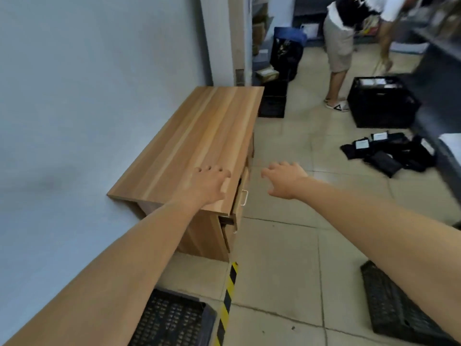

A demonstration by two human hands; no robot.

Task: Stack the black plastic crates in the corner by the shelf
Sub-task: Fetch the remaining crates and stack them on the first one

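Both my arms reach forward with nothing in them. My left hand [208, 184] hovers over the front edge of a wooden cabinet, fingers spread. My right hand [284, 179] hangs open above the tiled floor. A black plastic crate [172, 320] lies at the bottom left under my left forearm. Another flat black crate [396, 310] lies at the bottom right under my right forearm. A deep black crate [381, 106] with packets inside stands far right. A low black crate [273, 102] sits behind the cabinet.
The wooden cabinet [199, 136] stands against the pale wall at left, one drawer slightly open. Black packets [389, 153] are scattered on the floor at right. A person [340, 46] stands at the back near grey shelves [439, 46]. Yellow-black tape [228, 300] marks the floor.
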